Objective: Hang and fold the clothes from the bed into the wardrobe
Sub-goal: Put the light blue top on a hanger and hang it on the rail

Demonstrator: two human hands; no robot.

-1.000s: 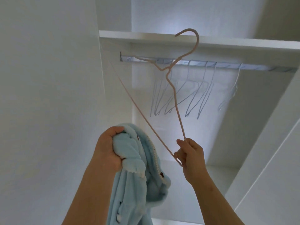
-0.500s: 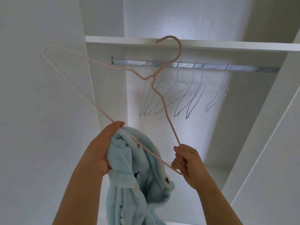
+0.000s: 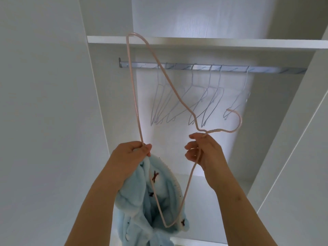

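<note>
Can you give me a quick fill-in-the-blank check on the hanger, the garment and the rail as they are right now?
1. The pink hanger is held with its hook pointing to the person's ____ side.
2. The left hand has a grip on the hanger and on the fluffy garment, whose colour is light ____.
3. The right hand holds the hanger near its ____.
4. The hangers on the wardrobe rail carry ____ clothes.

Missing words: right; blue; neck; no

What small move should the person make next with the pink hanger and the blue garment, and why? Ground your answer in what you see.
Probably push the low corner of the pink hanger further down into the fluffy blue garment. The hanger is turned on end, its hook pointing right, that corner already inside the opening. The left hand pinches both, and the right hand grips the neck.
</note>
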